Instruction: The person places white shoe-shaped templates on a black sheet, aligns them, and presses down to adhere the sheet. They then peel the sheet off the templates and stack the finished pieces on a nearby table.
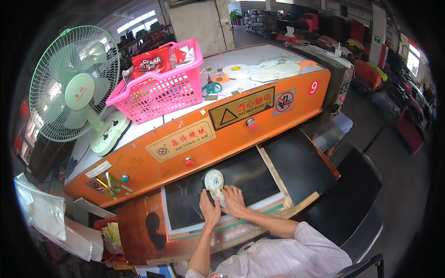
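Grasping a pale sole-shaped piece point(214, 180) at its near end between left hand point(210, 211) and right hand point(233, 202), over the black sheet point(252, 178) (contact unclear), could skew it by pushing unevenly.

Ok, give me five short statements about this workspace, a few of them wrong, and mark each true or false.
1. The left hand and the right hand are both at the pale sole-shaped piece. True.
2. The fan stands to the left of the basket. True.
3. The basket is blue. False: it is pink.
4. The sole-shaped piece is inside the basket. False: it is over the black sheet.
5. The machine has an orange front. True.
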Demonstrator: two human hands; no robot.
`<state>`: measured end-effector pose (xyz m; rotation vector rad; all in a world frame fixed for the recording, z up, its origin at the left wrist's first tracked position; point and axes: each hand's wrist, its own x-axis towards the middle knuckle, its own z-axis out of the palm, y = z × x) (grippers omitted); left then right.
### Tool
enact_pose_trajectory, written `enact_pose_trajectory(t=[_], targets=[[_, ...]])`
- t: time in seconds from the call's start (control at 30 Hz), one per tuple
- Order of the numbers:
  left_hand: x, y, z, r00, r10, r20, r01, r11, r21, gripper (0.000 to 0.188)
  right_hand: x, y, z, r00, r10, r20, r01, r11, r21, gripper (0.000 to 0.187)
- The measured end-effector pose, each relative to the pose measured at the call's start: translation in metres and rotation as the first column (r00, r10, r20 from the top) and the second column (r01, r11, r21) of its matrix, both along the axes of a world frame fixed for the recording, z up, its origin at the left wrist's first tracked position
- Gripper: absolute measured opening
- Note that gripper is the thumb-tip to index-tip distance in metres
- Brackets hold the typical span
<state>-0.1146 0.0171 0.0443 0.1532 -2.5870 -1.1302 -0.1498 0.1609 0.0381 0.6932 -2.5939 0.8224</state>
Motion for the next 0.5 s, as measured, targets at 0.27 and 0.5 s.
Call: enact_pose_trajectory(t=[0.27,0.5], targets=[[0.061,0.031,-0.027,1.000,-0.023,-0.014,0.025,0.987,0.160,0.073,0.052,0.028,-0.010,0.972,0.085,0.217,-0.015,0.951,-0.308,0.049],[0.070,0.049,-0.016,0.981,0.021,0.193,0.017,0.982,-0.190,0.063,0.021,0.126,0.030,0.693,0.261,0.672,0.309,0.735,-0.604,0.066]])
